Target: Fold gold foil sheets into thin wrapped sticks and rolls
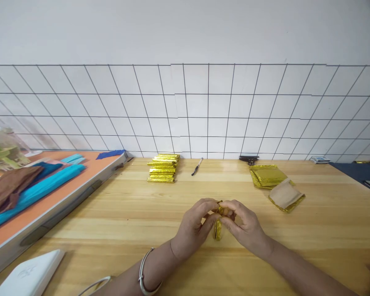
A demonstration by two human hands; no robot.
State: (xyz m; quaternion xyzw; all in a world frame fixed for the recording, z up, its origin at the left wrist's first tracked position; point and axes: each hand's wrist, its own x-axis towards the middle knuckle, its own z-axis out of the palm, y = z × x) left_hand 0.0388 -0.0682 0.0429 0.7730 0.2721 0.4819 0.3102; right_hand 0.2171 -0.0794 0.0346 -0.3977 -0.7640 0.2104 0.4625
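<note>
The left hand (195, 221) and right hand (248, 227) meet, fingers and thumbs of both pinched on a strip of gold foil (218, 231) above the wooden table (117, 222), its lower end pointing to six o'clock. From there, a pile of folded gold strips (162, 169) lies between ten and eleven, a pen (197, 167) at eleven, gold sheets (269, 174) at two.

- Left hand (193, 226): one, ungloved, fingers and thumb uncovered.
- Left forearm (162, 259): one, bare down to the lower picture edge.
- Bangle (141, 278): one, silver-coloured, slim, rounded, metallic sheen; small raised detail on the band; worn just above the left wrist.
- Right hand (249, 230): one, ungloved, likewise uncovered.
- Right forearm (299, 265): one, bare, unadorned.
</note>
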